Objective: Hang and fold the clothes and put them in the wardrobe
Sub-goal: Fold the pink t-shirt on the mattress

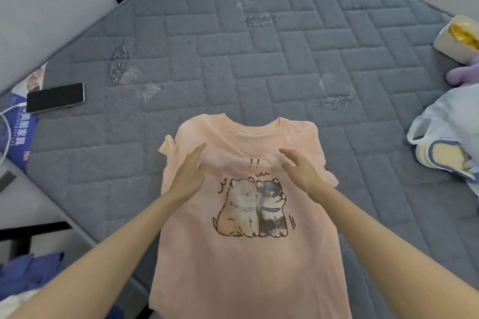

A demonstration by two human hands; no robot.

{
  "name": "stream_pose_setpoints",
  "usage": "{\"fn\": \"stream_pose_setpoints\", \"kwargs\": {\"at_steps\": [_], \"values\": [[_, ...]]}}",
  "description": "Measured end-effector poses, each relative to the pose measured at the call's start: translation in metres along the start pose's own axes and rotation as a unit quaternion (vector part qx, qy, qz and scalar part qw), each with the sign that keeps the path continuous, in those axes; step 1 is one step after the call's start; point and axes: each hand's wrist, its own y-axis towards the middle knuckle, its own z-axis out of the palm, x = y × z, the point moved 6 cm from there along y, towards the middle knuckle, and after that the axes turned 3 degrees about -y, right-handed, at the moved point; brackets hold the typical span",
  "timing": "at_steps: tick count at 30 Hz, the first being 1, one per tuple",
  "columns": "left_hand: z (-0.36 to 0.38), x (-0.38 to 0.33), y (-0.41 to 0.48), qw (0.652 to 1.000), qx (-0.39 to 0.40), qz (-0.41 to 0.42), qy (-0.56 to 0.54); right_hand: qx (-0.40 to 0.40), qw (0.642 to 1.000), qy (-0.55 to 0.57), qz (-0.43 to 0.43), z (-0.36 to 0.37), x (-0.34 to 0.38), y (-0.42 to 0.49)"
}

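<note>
Head, bag [438,116] holding item [446,158], left hand [188,176], right hand [303,173] over T-shirt [246,267]

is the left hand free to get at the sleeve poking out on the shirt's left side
Probably yes: the left hand is open and empty over the pink t-shirt, and the sleeve lies uncovered on the mattress just beside it.

Bare forearms [129,233] (hands [188,176] likewise)
</note>
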Motion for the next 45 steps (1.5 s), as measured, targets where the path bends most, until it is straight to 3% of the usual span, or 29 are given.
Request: {"fn": "stream_pose_setpoints", "kwargs": {"at_steps": [7, 13, 17, 20, 24, 28, 32, 39, 45], "values": [[0.035, 0.038, -0.061, 0.998, 0.029, -0.031, 0.036, 0.031, 0.992, -0.117, 0.032, 0.034, -0.047, -0.043], [0.073, 0.105, -0.129, 0.968, 0.125, -0.118, 0.184, 0.135, 0.951, -0.265, 0.082, 0.057, -0.122, -0.092], [0.086, 0.137, -0.173, 0.956, 0.152, -0.147, 0.202, 0.167, 0.943, -0.26, 0.123, 0.071, -0.16, -0.13], [0.084, 0.142, -0.189, 0.951, 0.153, -0.17, 0.209, 0.144, 0.942, -0.276, 0.127, 0.074, -0.165, -0.145], [0.068, 0.12, -0.186, 0.978, 0.073, -0.13, 0.143, 0.048, 0.969, -0.23, 0.077, 0.068, -0.131, -0.151], [0.047, 0.096, -0.189, 0.991, 0.021, -0.062, 0.116, 0.011, 0.985, -0.169, -0.016, 0.082, -0.076, -0.159], [0.02, 0.084, -0.198, 0.997, -0.043, -0.029, 0.049, 0.021, 0.989, -0.131, -0.066, 0.106, -0.031, -0.164], [-0.033, 0.102, -0.211, 0.986, -0.12, -0.058, -0.105, 0.035, 0.972, -0.158, -0.171, 0.151, 0.046, -0.148], [-0.061, 0.127, -0.218, 0.975, -0.178, -0.055, -0.12, 0.063, 0.955, -0.184, -0.222, 0.189, 0.088, -0.117]]}}
